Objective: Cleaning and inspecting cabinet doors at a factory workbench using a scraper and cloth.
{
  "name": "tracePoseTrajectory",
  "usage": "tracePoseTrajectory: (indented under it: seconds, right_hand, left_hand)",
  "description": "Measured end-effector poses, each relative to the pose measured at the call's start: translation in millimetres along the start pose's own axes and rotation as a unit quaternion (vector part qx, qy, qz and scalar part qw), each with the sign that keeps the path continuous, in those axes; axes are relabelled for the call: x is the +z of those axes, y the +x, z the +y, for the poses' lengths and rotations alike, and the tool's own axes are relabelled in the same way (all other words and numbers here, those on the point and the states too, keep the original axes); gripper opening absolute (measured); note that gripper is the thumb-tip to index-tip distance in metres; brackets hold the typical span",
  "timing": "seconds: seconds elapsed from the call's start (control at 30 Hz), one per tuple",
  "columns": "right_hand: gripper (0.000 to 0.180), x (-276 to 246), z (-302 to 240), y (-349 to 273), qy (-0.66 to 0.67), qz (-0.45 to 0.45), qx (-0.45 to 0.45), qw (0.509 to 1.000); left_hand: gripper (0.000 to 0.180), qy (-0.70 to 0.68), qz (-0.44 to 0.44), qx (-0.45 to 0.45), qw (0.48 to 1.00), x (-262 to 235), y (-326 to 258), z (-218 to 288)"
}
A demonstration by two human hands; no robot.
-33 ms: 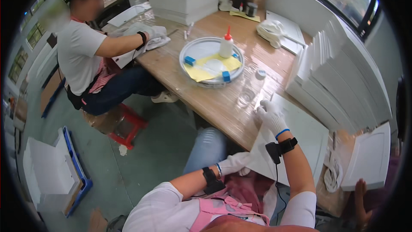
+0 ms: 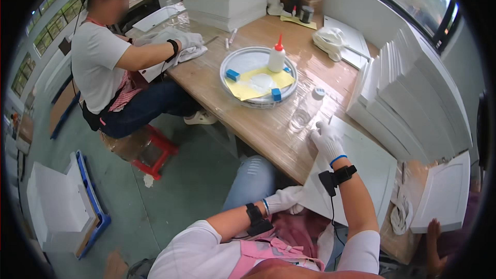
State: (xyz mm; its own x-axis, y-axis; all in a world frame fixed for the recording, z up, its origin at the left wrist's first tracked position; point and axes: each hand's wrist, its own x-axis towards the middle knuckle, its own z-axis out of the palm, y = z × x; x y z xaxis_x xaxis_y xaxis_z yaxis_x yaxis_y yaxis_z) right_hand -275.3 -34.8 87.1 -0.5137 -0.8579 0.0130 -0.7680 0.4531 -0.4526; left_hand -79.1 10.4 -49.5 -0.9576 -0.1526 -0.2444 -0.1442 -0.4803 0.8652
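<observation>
A flat white panel (image 2: 361, 170) lies at the table's near edge, partly overhanging toward my lap. My left hand (image 2: 285, 200), in a white glove, is closed on its near left edge; the thumb side is partly hidden. Over the panel's far left corner is my right hand (image 2: 329, 141), also gloved, its fingers curled together. A thin pale tip shows above those fingers, too small to name. Just beyond them is a clear bottle (image 2: 300, 119) with a pale cap. Farther off, a round tray (image 2: 223, 67) bears yellow paper, blue blocks (image 2: 233, 75) and a red-tipped squeeze bottle (image 2: 277, 60).
White panels (image 2: 408, 88) stand stacked on the right, with another stack (image 2: 225, 5) at the back. A framed white panel (image 2: 443, 194) and a person's hand (image 2: 435, 243) are at lower right. A co-worker (image 2: 103, 62) sits at left. White cloth (image 2: 329, 41) lies behind.
The whole view has shifted slightly. Both my hands keep their places on the panel, with no clear change in grip.
</observation>
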Motion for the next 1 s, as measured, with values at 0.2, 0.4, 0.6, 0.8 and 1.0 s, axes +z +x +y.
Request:
tracePoseTrajectory:
  seconds: [0.2,0.4,0.6,0.8,1.0]
  right_hand:
    - [0.033,62.6,3.9,46.4,-0.168,0.081,0.031,0.982]
    - [0.032,69.1,33.6,67.8,-0.233,0.01,0.028,0.972]
    - [0.021,64.2,38.7,85.1,-0.372,-0.143,-0.058,0.915]
    - [0.016,69.1,13.1,63.4,-0.327,0.082,-0.032,0.941]
    - [0.022,35.0,4.3,55.8,-0.151,0.016,0.0,0.988]
  left_hand:
    - [0.036,-0.02,0.005,-0.034,0.999,4.0,-8.8,8.7]
    - [0.036,-0.021,-0.015,-0.038,0.999,3.6,-4.1,7.7]
    - [0.036,-0.006,-0.033,-0.023,0.999,0.3,-9.8,14.8]
    - [0.035,-0.017,-0.029,-0.021,0.999,-0.5,-11.2,12.9]
    - [0.036,-0.025,-0.03,-0.037,0.999,-1.6,-8.0,12.5]
